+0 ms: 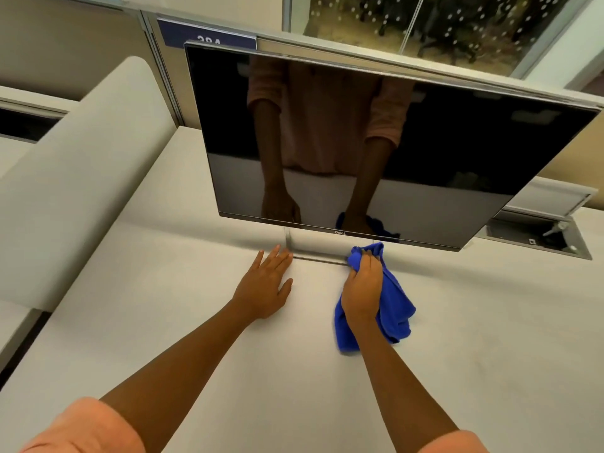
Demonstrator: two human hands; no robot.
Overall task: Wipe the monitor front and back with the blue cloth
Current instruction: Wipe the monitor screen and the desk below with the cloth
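A black monitor (457, 152) with a dark, switched-off screen stands on the white desk (490, 338), facing me. Its silver stand base (313, 251) sits under the lower bezel. My right hand (362, 289) is closed around a bunched blue cloth (397, 312), whose upper end touches the right side of the stand base, just below the screen's bottom edge. The rest of the cloth trails on the desk. My left hand (264, 286) lies flat on the desk with fingers spread, fingertips at the left corner of the stand base. The monitor's back is hidden.
A padded beige partition (81, 178) rises at the left of the desk. An open cable hatch (536, 238) is recessed in the desk at the right behind the monitor. A divider wall with a blue number sign (206, 34) stands behind.
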